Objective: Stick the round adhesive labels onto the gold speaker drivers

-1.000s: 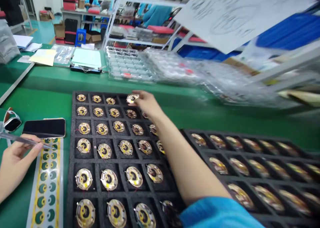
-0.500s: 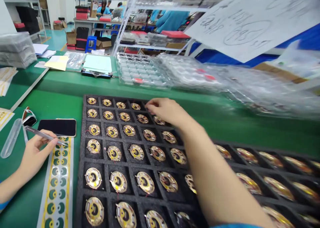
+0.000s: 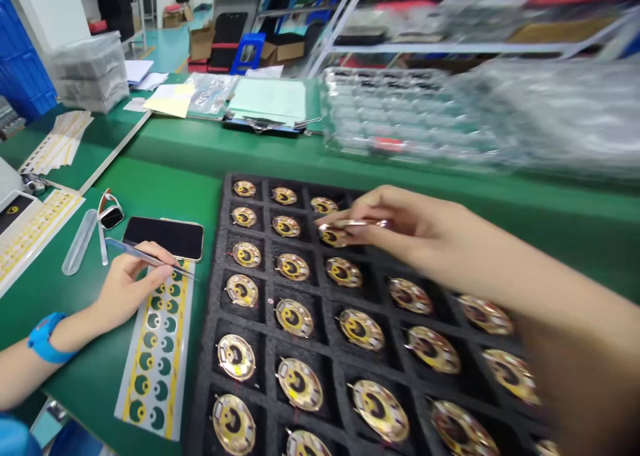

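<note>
My left hand (image 3: pixel 129 289) is closed around metal tweezers (image 3: pixel 133 251), whose tips hover by the top of a sticker strip (image 3: pixel 145 359) with yellow edges and dark curved cut-outs. A blue band circles that wrist. Above the far part of a black foam tray (image 3: pixel 213 356), my right hand (image 3: pixel 410 219) pinches a thin round gold-coloured disc (image 3: pixel 353 223), seen nearly edge-on. Similar discs with yellow and dark centres, such as one disc (image 3: pixel 295 318), lie in the tray's square compartments. The right forearm hides part of the tray.
Beyond the strip lies a phone (image 3: pixel 165 237), with a smartwatch (image 3: pixel 111 217) and a clear plastic case (image 3: pixel 80 243) to its left. A clipboard with papers (image 3: pixel 270 99) and clear plastic trays (image 3: pixel 400 109) line the back ledge. More sticker sheets (image 3: pixel 55 143) are at far left.
My right hand has come up from the tray's far row with a disc in its fingers. The left hand still holds the tweezers over the strip. My view has turned left and down.
</note>
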Demonstrator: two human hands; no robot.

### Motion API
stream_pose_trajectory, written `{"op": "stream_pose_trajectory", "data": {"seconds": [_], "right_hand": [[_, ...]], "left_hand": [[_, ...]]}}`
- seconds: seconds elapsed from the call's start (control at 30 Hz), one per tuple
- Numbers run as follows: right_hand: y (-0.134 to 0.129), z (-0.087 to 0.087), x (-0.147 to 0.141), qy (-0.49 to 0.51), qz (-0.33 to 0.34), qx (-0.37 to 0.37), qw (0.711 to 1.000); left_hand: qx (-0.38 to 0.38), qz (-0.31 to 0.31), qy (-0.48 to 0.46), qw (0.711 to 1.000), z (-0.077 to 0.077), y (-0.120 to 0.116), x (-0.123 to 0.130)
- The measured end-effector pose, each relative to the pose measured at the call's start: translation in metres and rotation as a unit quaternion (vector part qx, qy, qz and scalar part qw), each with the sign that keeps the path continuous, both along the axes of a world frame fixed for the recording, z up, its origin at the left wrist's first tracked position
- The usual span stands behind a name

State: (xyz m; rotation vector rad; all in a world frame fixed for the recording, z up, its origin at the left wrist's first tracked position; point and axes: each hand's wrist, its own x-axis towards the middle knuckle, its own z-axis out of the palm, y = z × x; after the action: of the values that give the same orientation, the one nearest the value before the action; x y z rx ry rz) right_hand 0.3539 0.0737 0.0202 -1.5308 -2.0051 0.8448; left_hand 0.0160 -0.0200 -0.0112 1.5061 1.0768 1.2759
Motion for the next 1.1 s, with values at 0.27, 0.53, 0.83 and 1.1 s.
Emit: {"op": "stream_pose_trajectory", "data": {"seconds": [0.27, 0.53, 0.83, 1.1], "right_hand": [[-0.073, -0.021, -0.103, 0.373, 0.172, -0.384, 0.827], [-0.082, -0.058, -0.103, 0.459, 0.209, -0.431, 0.748], [-0.083, -0.055, -0.104, 0.490, 0.196, -0.403, 0.748], [-0.087, -0.054, -0.105, 0.463, 0.199, -0.384, 0.774]], "left_hand": [[0.085, -0.063, -0.038, 0.994, 0.005, -0.004, 0.003], [0.041, -0.098, 0.086, 0.991, 0.014, -0.008, 0.008], [0.020, -0.140, 0.122, 0.982, 0.018, -0.005, 0.008], [0.011, -0.150, 0.124, 0.981, 0.018, -0.006, 0.009]]}}
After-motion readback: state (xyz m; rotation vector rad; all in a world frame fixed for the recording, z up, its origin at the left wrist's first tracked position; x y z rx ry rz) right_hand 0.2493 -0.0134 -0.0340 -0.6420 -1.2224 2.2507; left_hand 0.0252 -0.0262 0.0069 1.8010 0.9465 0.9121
